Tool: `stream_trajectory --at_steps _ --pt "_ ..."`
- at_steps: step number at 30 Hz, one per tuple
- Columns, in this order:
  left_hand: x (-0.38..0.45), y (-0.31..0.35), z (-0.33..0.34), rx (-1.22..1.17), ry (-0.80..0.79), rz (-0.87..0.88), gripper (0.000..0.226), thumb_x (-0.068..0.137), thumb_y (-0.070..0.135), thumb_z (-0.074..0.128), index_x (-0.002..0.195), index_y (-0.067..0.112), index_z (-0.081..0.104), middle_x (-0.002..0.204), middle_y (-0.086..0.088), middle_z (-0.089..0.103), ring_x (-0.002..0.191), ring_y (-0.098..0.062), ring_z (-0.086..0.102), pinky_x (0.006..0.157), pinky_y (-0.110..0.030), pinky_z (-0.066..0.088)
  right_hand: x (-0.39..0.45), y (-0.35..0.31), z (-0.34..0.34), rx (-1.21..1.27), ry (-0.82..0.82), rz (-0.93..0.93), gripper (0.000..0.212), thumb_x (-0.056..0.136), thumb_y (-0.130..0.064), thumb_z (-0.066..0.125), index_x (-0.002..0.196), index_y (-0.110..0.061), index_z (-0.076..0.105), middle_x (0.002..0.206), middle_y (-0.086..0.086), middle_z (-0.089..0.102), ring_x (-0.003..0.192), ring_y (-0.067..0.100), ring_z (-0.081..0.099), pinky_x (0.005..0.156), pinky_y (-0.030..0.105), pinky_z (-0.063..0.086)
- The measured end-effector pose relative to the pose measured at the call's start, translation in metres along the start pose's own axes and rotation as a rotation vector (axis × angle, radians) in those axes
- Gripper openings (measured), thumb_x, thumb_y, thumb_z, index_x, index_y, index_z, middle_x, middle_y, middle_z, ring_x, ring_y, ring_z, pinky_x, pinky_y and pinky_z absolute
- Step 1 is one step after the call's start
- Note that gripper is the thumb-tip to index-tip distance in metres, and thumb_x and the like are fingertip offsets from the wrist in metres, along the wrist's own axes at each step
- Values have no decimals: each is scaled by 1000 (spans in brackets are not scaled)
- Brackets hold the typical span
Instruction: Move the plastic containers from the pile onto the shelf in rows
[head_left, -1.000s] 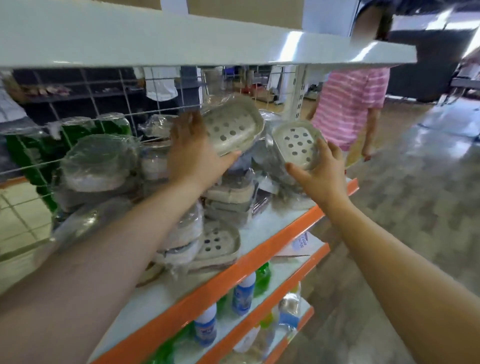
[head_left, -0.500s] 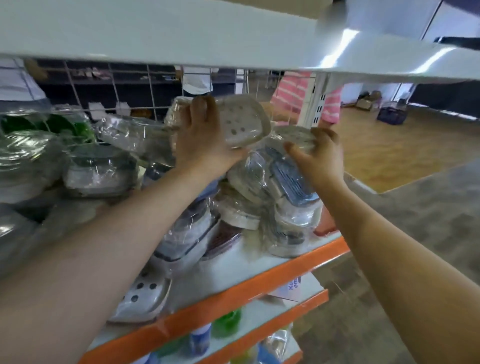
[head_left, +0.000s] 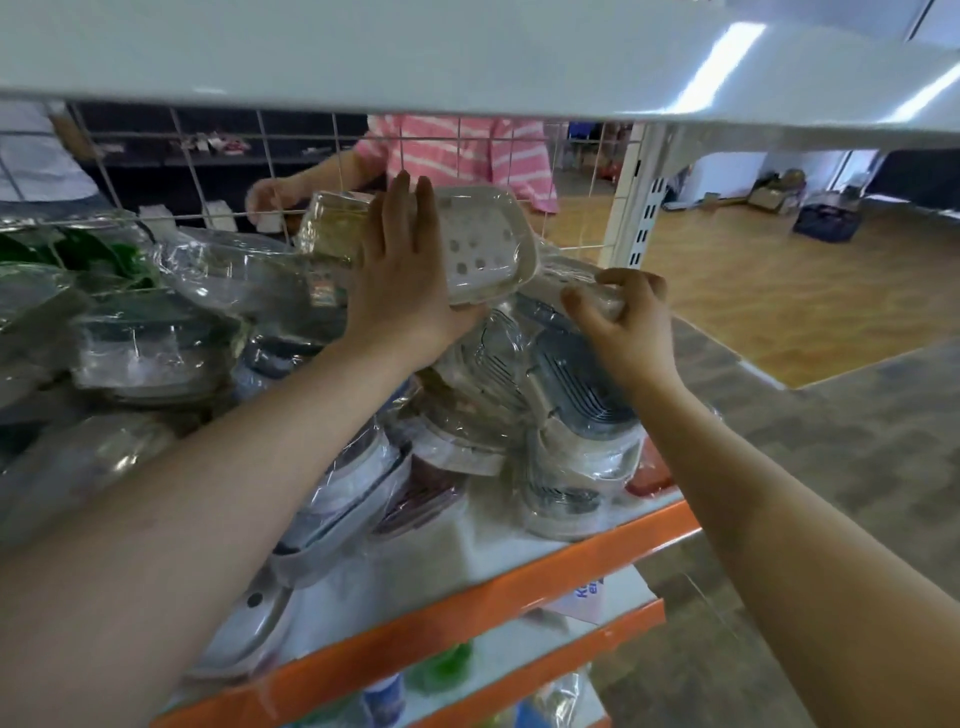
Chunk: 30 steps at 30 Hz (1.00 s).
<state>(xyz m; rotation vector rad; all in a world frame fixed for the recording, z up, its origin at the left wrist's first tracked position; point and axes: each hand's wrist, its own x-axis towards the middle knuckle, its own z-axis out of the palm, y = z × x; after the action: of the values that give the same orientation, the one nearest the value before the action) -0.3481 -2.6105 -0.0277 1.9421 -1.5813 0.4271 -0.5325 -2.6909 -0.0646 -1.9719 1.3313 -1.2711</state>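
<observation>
Your left hand (head_left: 400, 280) presses flat on one perforated container (head_left: 483, 244) — your right hand (head_left: 623, 317), at three o'clock, pinches another wrapped container (head_left: 576, 283); labels unreadable.

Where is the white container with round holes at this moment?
In the head view the white container with round holes sits top centre on the wrapped pile, against the wire grid, with the left hand pressed flat on it.
</observation>
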Motion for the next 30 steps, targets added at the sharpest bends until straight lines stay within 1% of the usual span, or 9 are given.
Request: stream_trajectory --at_steps 4,8,10,12,16,19,23,27,30 --pt "-6 1 -1 -3 -22 -23 124 68 61 73 151 10 -4 156 -15 2 144 -34 3 114 -51 21 -5 3 -2 -30 5 -22 52 80 -54 64 119 -22 53 134 6 37 126 29 37 106 49 37" --pt "-11 5 -7 -10 -21 -31 118 67 57 76 151 12 7 146 -14 19 136 -33 17 108 -45 30 -9 2 -7 -76 22 -26 53 81 -52 64 122 -21 54 135 8 38 126 30 35 105 49 35" --pt "-14 6 -11 -39 -15 -57 114 66 56 76 149 14 12 143 -13 22 134 -31 19 105 -43 33 -11 1 -10 -94 6 -2 53 82 -50 64 125 -20 53 138 9 36 130 30 30 109 47 31" --pt "-16 4 -15 -42 6 -60 112 65 57 76 149 13 15 143 -14 24 133 -32 21 107 -44 32 -13 1 -12 -108 -11 15 52 83 -49 63 125 -19 52 140 10 35 133 31 27 110 46 29" --pt "-24 0 -21 -15 8 -69 115 68 56 75 150 10 10 145 -16 21 136 -34 18 111 -44 26 -18 1 -12 -133 -6 8 55 83 -48 63 127 -19 52 142 9 35 135 30 25 111 47 27" --pt "-29 -6 -27 9 28 -76 115 67 58 74 150 10 10 147 -17 19 137 -35 17 111 -48 29 -23 -2 -12 -159 24 -40 56 84 -47 63 129 -18 51 141 10 36 134 30 26 111 44 25" --pt "-40 -12 -38 8 63 -80 110 70 53 73 150 9 13 147 -18 19 137 -35 17 106 -46 32 -32 -13 -5 -180 67 -164 53 83 -43 65 126 -13 54 136 13 41 131 31 31 110 39 25" --pt "-52 -23 -49 6 116 -96 108 69 55 70 149 6 17 146 -23 23 135 -39 21 106 -51 33 -42 -28 5 -230 39 -284 50 83 -39 64 121 -8 57 130 16 47 126 33 37 103 32 23" --pt "-60 -37 -58 -39 181 -139 107 63 57 70 146 7 26 143 -23 27 133 -40 26 104 -53 36 -51 -35 14 -206 18 -321 52 81 -40 61 118 -5 59 124 17 51 120 35 41 99 35 28"
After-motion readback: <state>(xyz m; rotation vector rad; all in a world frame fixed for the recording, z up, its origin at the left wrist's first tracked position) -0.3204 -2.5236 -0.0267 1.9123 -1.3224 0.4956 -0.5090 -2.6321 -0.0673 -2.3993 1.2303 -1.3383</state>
